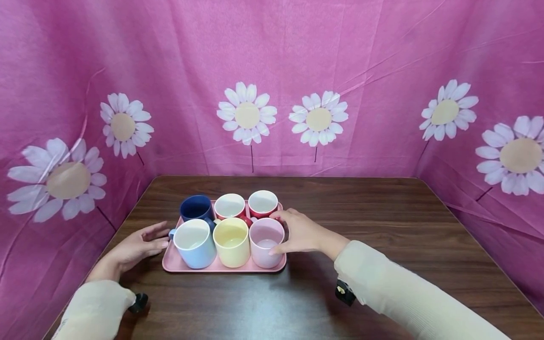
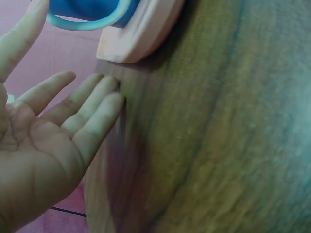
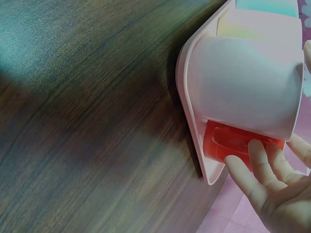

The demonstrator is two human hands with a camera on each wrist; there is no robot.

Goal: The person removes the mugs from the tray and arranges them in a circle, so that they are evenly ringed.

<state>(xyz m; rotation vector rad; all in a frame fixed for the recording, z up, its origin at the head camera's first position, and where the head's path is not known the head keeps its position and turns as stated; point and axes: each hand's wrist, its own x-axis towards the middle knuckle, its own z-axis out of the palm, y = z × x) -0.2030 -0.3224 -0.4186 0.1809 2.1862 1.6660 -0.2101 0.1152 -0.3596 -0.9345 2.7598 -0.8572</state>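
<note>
Even, soft light fills the head view, bright on the pink backdrop [image 1: 272,71], with faint shadows pooling on the counter [image 1: 365,212] near the tray [image 1: 170,263]. Wide-angle distortion bows the backdrop at left and right edges. Both wrist views run dimmer and blurred: the counter grain smears, and the left hand [image 2: 43,145] looks soft, close to the lens.

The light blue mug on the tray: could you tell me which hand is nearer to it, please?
Left. The left hand lies open just beside the blue mug, near its handle; the right hand is across the tray, at the pink mug.
</note>
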